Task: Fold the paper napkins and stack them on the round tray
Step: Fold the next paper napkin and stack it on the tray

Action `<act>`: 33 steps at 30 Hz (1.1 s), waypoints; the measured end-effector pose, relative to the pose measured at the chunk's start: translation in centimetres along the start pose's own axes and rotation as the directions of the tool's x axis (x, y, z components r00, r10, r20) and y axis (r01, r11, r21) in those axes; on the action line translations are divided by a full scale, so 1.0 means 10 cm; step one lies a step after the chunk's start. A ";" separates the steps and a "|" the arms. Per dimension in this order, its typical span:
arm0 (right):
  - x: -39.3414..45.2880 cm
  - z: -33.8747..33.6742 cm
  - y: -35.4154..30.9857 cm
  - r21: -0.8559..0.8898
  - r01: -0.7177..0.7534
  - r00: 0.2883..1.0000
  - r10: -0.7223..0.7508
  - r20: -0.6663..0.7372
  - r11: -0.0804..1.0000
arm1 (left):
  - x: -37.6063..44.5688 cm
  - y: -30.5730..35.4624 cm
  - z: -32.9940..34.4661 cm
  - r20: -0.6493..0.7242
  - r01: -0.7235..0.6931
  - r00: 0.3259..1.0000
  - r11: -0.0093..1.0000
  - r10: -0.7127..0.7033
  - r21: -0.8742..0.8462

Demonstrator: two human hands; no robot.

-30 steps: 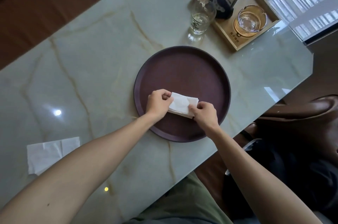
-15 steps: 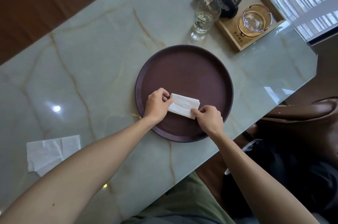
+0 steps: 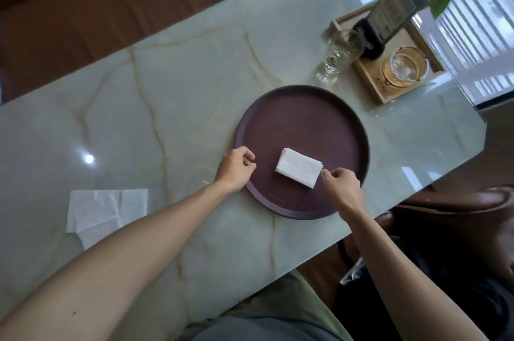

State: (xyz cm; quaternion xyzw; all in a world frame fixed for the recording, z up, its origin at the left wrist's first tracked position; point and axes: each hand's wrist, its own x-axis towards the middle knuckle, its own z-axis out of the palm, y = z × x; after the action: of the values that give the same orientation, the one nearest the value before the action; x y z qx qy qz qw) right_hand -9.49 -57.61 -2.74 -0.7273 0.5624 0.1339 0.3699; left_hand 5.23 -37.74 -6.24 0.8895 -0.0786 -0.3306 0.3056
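A small stack of folded white napkins (image 3: 299, 167) lies on the near half of the round dark-brown tray (image 3: 303, 115). My left hand (image 3: 236, 168) hovers over the tray's left rim, fingers curled, apart from the stack and holding nothing. To the right of the stack is my right hand (image 3: 340, 183), fingers curled, its fingertips just off the stack's right edge and holding nothing. Unfolded white napkins (image 3: 107, 208) lie flat on the marble table at the near left, partly hidden by my left forearm.
A clear drinking glass (image 3: 338, 55) stands beyond the tray. Behind it a wooden tray (image 3: 370, 82) holds a glass ashtray (image 3: 404, 66) and a menu stand (image 3: 389, 11). The table's near edge (image 3: 319, 251) runs past my lap; a brown leather seat (image 3: 459, 201) is at the right.
Both hands have let go of the napkin stack and drawn apart; the left moved to the tray's rim. The stack rests alone on the tray.
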 end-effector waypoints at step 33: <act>-2.41 3.35 -1.60 -0.109 0.398 0.720 -0.236 0.653 0.911 | -1.56 -3.38 -2.00 -0.182 0.380 0.802 0.721 -0.569 -0.580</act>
State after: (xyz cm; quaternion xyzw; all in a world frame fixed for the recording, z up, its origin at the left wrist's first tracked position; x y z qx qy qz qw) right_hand 4.66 -15.73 -4.98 -0.7659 0.2525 0.3695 0.4616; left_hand 3.80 4.48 -6.05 0.8070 0.3025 -0.2449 0.4442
